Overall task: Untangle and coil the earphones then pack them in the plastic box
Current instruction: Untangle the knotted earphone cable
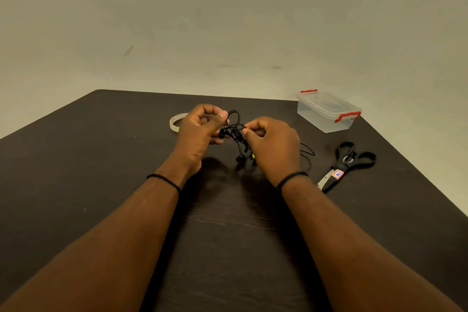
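Earphones (236,134): a black tangle held above the table (101,159) between both hands; cord partly hidden behind the right hand (272,145), one bud hanging down.
Left hand (200,132): fingers curled, cord pinched.
Right hand: cord pinched at fingertips.
Box (328,111): lid closed, far right.
Scissors (344,163): label unreadable.
Tape (176,121): partly hidden.

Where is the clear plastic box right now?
In the head view, the plastic box sits lidded at the table's far right corner, beyond the scissors and right of both hands.
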